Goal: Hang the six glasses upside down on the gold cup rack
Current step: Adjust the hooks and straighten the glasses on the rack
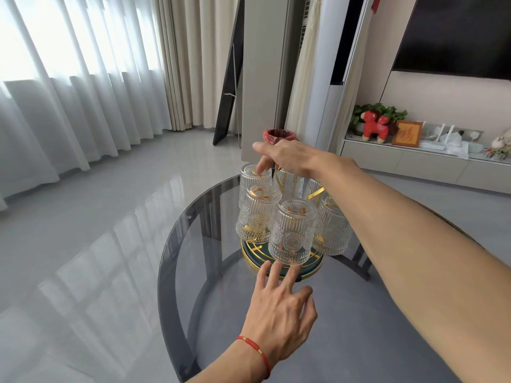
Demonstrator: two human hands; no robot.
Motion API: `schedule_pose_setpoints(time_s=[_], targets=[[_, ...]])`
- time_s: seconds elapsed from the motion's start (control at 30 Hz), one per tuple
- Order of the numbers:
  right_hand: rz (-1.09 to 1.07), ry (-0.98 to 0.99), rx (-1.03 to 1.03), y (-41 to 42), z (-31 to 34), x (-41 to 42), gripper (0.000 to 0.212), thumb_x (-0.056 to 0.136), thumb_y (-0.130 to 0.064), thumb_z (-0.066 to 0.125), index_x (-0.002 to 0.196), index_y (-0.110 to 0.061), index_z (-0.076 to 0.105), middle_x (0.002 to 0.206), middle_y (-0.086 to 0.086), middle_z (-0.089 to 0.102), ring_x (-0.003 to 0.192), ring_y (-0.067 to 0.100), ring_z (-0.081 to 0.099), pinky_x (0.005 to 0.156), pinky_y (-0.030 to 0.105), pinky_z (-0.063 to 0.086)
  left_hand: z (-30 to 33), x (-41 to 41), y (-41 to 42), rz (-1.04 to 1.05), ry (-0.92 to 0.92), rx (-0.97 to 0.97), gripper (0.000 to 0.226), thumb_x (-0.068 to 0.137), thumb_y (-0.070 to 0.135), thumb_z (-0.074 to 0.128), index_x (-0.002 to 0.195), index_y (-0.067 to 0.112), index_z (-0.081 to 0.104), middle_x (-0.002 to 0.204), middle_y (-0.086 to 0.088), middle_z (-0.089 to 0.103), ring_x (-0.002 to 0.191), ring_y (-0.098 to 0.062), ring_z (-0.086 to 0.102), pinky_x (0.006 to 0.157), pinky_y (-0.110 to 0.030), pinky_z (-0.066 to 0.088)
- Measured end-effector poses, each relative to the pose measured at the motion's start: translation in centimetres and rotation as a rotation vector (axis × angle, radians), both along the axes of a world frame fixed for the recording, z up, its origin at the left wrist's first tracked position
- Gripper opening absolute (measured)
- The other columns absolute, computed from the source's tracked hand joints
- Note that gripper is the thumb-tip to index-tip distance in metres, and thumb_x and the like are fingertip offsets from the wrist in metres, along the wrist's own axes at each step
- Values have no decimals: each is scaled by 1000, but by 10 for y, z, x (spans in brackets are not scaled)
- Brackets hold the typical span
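Sheer curtains and a grey tiled floor lie behind a round smoked-glass worktop [177, 244], on which the gold cup rack [282, 268] stands on its green, gold-rimmed base. From the head view, ribbed glasses hang upside down on its gold arms: a front glass [293, 233], a left glass [257, 214], a back-left glass [253, 175], a right glass [333, 225], and one at the centre back [287, 181]; a sixth seems to sit behind the right forearm, though it is mostly hidden. The right hand [287, 156] reaches over the top, fingers curled down at the back-left glass or the rack's stem; I cannot tell which it holds. The left hand [279, 302] has its fingers spread and straight, tips at the base rim. By my reading, the hanging is nearly or fully finished, pending only a final seating or release.
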State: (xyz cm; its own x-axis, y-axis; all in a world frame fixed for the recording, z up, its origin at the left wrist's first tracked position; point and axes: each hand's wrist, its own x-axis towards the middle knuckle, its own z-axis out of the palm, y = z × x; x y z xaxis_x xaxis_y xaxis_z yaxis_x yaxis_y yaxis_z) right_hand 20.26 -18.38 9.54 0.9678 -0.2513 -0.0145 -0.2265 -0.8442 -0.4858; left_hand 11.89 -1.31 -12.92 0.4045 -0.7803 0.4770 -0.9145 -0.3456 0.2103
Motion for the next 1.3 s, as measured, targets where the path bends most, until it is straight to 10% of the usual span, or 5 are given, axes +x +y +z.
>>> schedule_pose_setpoints(time_s=[0.6,0.8,1.1,1.3], targets=[[-9,-107,-40,8,-1,-7,78,93,-76,27,109,-21,80,130,6,71,118,24,64,112,53,42,1,1,2,16,2,15,31,100,40,45,99,31,75,132,0,59,115,-30,48,112,-53,38],[-49,-618,-131,25,-4,-45,33,101,-33,52,91,-14,77,77,-2,74,73,7,65,67,28,48,0,1,0,15,-10,2,31,100,40,45,96,31,75,131,0,59,114,-30,48,112,-51,38],[6,-161,-504,62,-52,-101,62,99,-62,42,156,-38,38,160,6,44,148,26,34,117,50,26,1,0,-1,3,-21,-22,32,100,38,45,94,28,75,131,-3,61,110,-33,50,109,-51,39],[4,-68,-518,66,-65,-99,77,97,-70,36,164,-40,14,170,16,28,159,28,18,123,53,16,0,1,-2,-10,-18,-59,28,99,35,48,88,25,71,124,-2,61,104,-33,49,102,-49,41]])
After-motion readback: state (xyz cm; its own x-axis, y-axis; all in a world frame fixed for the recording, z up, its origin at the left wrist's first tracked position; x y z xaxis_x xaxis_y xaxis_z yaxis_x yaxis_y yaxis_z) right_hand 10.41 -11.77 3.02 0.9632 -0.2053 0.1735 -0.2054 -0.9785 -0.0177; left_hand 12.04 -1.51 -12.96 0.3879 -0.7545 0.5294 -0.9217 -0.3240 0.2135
